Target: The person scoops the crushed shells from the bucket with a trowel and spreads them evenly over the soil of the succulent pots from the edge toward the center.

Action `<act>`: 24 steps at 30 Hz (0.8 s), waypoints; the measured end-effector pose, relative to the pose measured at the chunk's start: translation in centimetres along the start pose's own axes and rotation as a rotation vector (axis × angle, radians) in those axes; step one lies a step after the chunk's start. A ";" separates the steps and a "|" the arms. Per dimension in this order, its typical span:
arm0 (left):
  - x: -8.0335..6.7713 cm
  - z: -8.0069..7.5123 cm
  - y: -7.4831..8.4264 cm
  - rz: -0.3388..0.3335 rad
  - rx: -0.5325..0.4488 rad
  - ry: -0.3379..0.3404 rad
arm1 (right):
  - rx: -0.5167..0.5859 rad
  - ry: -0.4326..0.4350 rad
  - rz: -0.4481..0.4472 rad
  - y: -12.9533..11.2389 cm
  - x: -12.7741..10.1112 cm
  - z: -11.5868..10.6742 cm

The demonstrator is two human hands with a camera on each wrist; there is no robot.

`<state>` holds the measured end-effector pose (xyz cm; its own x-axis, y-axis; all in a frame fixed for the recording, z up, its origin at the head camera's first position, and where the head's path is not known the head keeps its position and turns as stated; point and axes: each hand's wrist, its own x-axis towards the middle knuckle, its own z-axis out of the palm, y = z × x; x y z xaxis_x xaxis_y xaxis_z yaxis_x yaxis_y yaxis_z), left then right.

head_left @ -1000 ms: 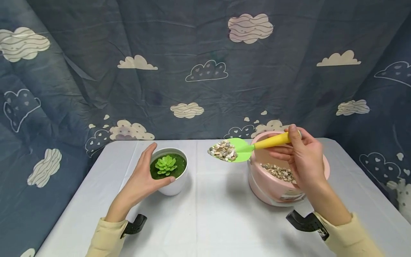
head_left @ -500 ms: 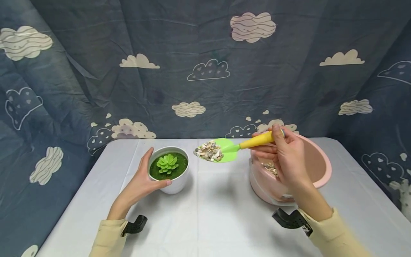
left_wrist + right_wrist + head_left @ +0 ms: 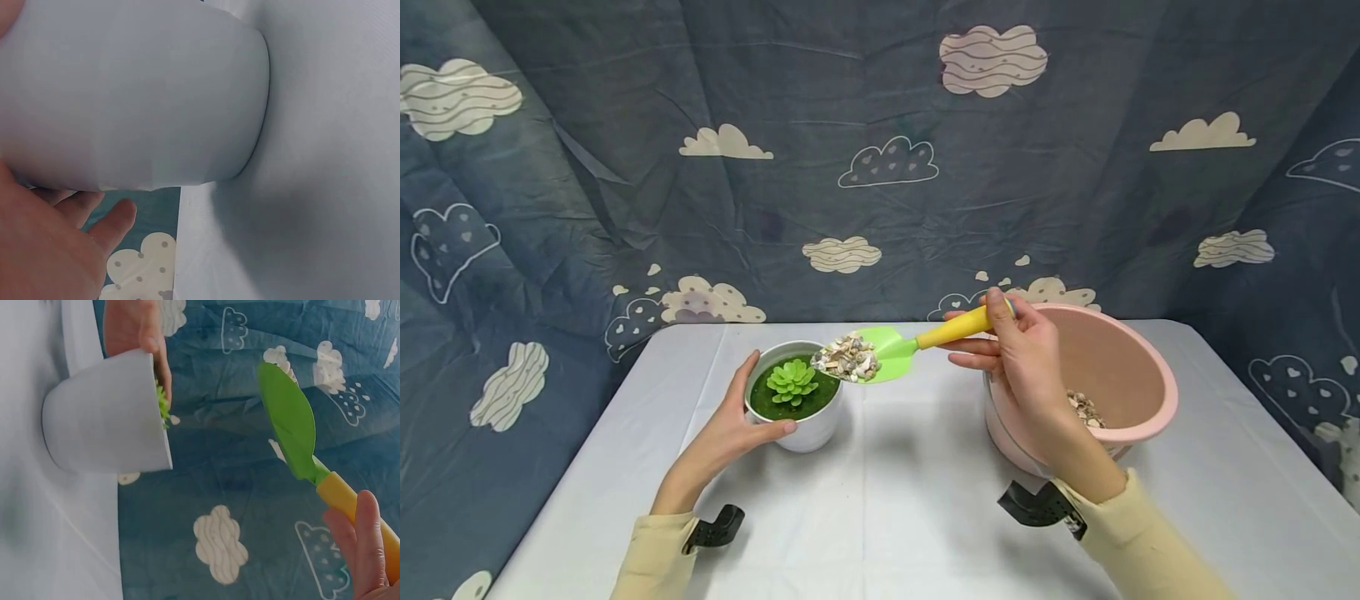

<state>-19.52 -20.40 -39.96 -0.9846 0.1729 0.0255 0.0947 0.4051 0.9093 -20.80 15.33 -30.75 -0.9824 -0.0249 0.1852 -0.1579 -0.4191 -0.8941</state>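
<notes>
Green trowel [image 3: 891,352] (heaped gravel [image 3: 850,359]) — right hand [image 3: 1028,360] gripping handle [image 3: 953,327], left hand [image 3: 724,435] cupping smooth pot [image 3: 811,432]

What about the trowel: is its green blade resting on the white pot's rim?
No, the right wrist view shows a gap between the blade and the pot.

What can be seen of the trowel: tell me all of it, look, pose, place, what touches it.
The trowel has a bright green, leaf-shaped blade, plastic or metal, I cannot tell, and a yellow handle with some blue at its end. The right hand holds it in the air by the handle. Small, mixed-colour stones lie heaped on the front of the blade, whose tip points left, higher than the rim of the white pot and apart from it.
</notes>
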 end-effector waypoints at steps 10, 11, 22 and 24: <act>-0.3 -0.1 0.1 -0.042 -0.021 -0.013 | 0.030 -0.006 0.020 3.1 1.2 2.3; -0.3 -0.2 0.1 -0.044 -0.024 -0.016 | 0.031 -0.006 0.019 3.5 1.4 2.5; 0.1 -0.2 -0.6 -0.005 -0.027 -0.023 | -0.053 0.037 0.004 7.4 2.0 3.9; 0.1 -0.2 -0.7 0.001 -0.028 -0.019 | -0.061 0.027 -0.019 7.9 1.9 4.1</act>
<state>-19.69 -20.79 -40.49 -0.9816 0.1902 0.0191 0.0915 0.3797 0.9206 -23.54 8.26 -35.78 -0.9814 0.0075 0.1917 -0.1813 -0.3628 -0.9141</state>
